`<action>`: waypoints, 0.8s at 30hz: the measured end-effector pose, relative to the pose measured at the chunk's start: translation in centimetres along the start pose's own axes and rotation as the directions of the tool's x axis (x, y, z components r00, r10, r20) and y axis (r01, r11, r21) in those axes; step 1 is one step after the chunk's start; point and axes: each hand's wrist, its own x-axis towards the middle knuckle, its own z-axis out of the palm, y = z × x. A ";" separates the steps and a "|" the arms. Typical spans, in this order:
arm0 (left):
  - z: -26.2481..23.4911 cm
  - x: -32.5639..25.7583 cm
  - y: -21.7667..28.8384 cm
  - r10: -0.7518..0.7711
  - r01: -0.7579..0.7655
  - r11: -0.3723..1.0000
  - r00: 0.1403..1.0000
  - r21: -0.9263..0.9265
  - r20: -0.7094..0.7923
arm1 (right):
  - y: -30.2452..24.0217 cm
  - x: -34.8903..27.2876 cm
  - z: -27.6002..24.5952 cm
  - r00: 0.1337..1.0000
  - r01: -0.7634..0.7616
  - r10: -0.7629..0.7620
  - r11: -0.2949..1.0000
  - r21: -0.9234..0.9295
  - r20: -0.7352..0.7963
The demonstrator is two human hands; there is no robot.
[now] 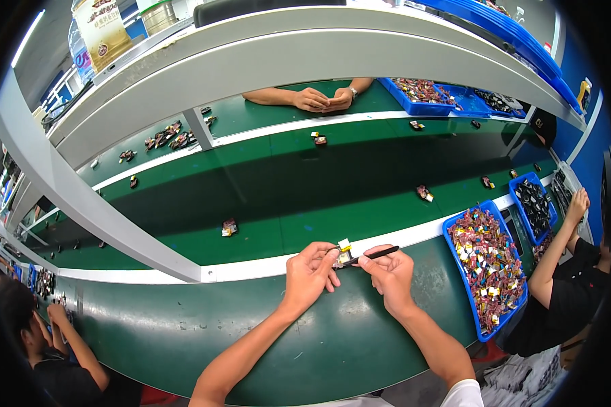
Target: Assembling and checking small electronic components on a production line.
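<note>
While pinching a small part (345,255) with the left hand (309,275), below frame centre, gripping a black tool (385,254) between thumb and fingers of the right hand (392,278), with a blue tray (467,288) at lower right.

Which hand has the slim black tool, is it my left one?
No, the slim black tool is gripped in your right hand, while your left hand holds the small yellow-tabbed component.
</note>
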 end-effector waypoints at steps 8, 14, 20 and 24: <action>0.2 -0.1 -0.1 0.035 -0.035 0.999 0.999 -0.019 -0.011 | -0.3 -0.2 -0.1 0.999 -0.028 0.029 1.000 -0.012 0.046; 0.2 -0.1 -0.4 0.068 -0.068 0.998 0.998 -0.016 -0.020 | -0.2 -0.2 -0.2 0.999 -0.030 0.030 0.999 -0.021 0.040; -0.1 0.0 -0.7 0.061 -0.061 0.998 0.998 -0.031 -0.006 | 1.1 0.1 -0.1 0.981 0.186 -0.186 0.983 0.003 0.051; -0.6 0.2 -0.7 0.004 0.007 0.991 0.997 -0.137 0.079 | 0.9 0.0 -0.2 0.972 0.227 -0.225 0.973 -0.032 0.061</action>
